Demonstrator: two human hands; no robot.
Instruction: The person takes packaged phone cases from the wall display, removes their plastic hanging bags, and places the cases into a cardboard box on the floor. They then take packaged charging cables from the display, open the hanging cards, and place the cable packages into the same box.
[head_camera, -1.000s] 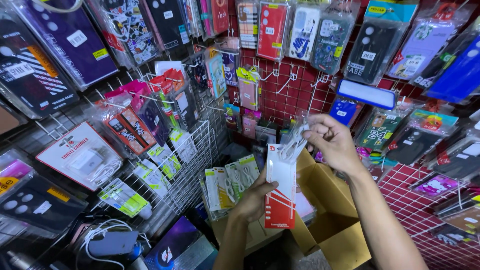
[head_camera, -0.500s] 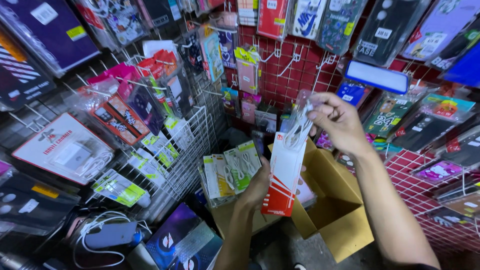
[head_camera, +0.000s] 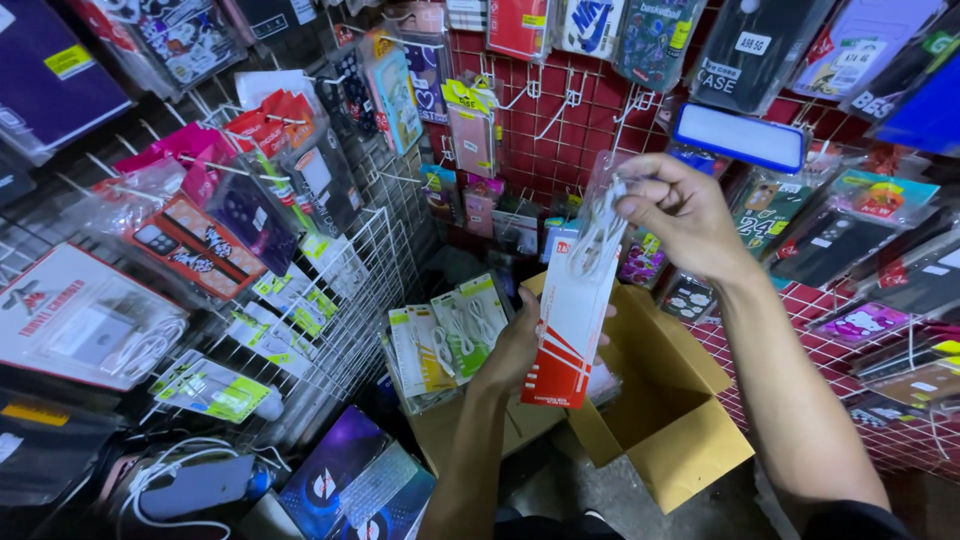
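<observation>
Above open cardboard box (head_camera: 690, 440), both hands grasping packaged white cable (head_camera: 578, 300), right hand (head_camera: 680, 215) top, left hand (head_camera: 525, 345) bottom.

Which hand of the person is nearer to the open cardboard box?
Left. The left hand grips the lower part of the white and red packet right at the rim of the cardboard box; the right hand pinches the packet's top, higher above the box.
</observation>
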